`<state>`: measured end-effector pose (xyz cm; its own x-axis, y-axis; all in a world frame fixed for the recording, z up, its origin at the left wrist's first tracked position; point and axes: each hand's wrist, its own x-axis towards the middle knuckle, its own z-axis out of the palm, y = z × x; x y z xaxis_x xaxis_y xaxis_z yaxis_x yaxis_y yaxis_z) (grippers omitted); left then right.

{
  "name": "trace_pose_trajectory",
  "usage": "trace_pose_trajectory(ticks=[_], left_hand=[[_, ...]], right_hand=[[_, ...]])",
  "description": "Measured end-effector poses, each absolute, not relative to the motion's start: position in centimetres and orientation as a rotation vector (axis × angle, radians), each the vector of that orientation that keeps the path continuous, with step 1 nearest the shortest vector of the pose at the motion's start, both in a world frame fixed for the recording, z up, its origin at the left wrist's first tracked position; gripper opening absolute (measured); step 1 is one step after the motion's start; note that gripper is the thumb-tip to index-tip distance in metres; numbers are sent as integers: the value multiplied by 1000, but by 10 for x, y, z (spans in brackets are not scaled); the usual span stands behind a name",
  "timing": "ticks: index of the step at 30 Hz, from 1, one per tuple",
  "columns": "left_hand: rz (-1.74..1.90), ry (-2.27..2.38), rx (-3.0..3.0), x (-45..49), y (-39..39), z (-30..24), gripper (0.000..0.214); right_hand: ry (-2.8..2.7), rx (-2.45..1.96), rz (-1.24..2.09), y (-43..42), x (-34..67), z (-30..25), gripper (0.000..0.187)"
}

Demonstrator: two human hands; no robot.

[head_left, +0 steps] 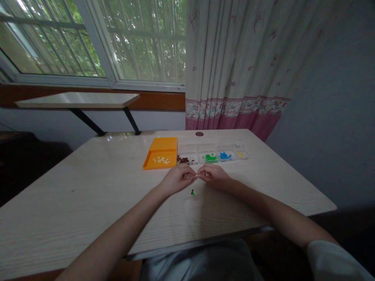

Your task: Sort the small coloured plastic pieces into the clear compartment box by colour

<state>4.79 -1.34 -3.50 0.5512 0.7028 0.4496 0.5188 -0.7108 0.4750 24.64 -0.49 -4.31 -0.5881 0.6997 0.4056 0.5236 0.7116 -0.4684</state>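
Observation:
My left hand (179,178) and my right hand (213,172) meet fingertip to fingertip above the table, both closed in a pinch. Between the fingertips shows a tiny pale piece (197,175), too small to make out its exact kind. Just below the hands, a small green and dark piece (193,192) lies on the tabletop. Behind my left hand is an orange box (162,144) with its lid open, holding several small white pieces (161,160). A clear compartment tray (197,148) beside it holds brown pieces (184,160), green pieces (210,157), blue pieces (225,155) and yellow pieces (240,154).
The pale wooden table (96,203) reaches toward the window wall, with its front edge near my lap. A raised shelf (79,100) on dark legs stands at the back left. A round dark cable-hole cover (199,134) sits near the back edge, before a curtain (231,70).

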Motion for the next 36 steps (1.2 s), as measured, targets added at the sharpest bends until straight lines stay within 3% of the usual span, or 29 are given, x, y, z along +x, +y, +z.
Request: trace_pose_trajectory(ticks=[9,15,24,36], left_hand=[[999,1044,2548,40,-11,-29,11],[1241,1201,2491,27,-7,-19,13],[1450,1120,2467,33,-15,-13,13],[1463,1114,2479,34,-17,-11,11]], right_hand=[[-2350,-989,474,-7,246,-40,15],[-2630,-708,578,-19,245,-35,18],[-2715,-668,563,-20,244,-36,20],[-2751,-683,521,-22,242,-34,20]])
